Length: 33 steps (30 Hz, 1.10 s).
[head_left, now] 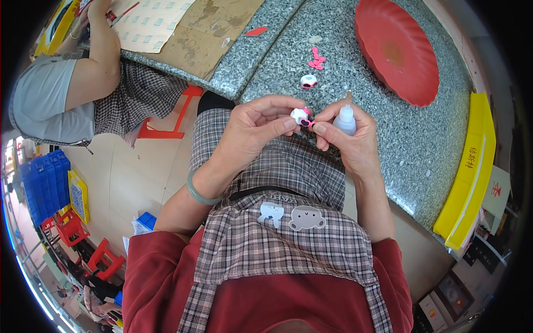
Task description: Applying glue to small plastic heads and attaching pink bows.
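Between the thumb and fingers of my left hand (247, 130) is a small white figure head (297, 114) with a pink bit at its top. My right hand (358, 141) pinches the end of tiny pink-framed dark sunglasses (306, 122), which lie against the front of the head. Tucked in the same hand is a pale squeeze bottle (345, 121), its nozzle pointing up and away from me. Beyond my hands, on the speckled stone table (277, 77), sits a similar white head (308, 81) with pink sunglasses on it. Several small pink pieces (316, 60) lie behind that.
A red scalloped tray (397, 53) stands at the far right. Along the table's right edge runs a yellow bin (469, 172). At the left, another person (72, 89) works beside brown cardboard (205, 36) and a sheet of paper (150, 22). A red stool (172, 122) is below.
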### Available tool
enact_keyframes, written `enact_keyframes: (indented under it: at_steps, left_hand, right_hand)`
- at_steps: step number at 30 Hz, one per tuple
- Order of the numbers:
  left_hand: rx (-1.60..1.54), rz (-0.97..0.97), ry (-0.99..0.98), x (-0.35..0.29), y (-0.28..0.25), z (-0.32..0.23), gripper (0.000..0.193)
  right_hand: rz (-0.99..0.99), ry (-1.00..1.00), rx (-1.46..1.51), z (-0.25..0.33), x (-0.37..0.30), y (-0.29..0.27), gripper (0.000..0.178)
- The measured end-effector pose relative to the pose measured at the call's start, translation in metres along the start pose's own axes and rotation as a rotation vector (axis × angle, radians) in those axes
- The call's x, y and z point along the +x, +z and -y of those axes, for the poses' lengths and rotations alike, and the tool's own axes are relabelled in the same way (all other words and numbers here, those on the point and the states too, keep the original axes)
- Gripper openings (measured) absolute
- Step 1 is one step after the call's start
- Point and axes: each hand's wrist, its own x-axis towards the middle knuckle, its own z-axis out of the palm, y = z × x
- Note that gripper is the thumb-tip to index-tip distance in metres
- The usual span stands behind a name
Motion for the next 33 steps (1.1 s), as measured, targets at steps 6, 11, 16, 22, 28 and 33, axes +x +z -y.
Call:
enact_keyframes:
  at_steps: [6, 11, 16, 22, 28, 33]
  left_hand:
    - [0.093, 0.041, -0.010, -0.001, -0.003, 0.001, 0.027]
    - [0.124, 0.041, -0.020, -0.002, -0.001, -0.001, 0.027]
    - [0.132, 0.032, 0.048, -0.004, 0.005, 0.002, 0.028]
    - [0.172, -0.003, 0.093, -0.004, 0.013, 0.005, 0.025]
    - [0.520, -0.035, 0.225, -0.005, 0.014, 0.009, 0.025]
    - [0.648, -0.087, 0.290, -0.007, 0.020, 0.013, 0.024]
  right_hand:
    - [0.079, 0.063, -0.078, 0.003, 0.002, -0.004, 0.009]
    - [0.071, 0.097, -0.115, 0.002, 0.001, -0.005, 0.009]
    - [0.034, 0.087, -0.155, 0.001, -0.003, 0.002, 0.008]
    - [-0.094, -0.037, -0.301, -0.002, -0.008, 0.013, 0.012]
    - [-0.112, -0.010, -0.240, -0.011, -0.008, 0.010, 0.016]
    - [-0.204, -0.122, -0.326, -0.017, -0.012, 0.020, 0.016]
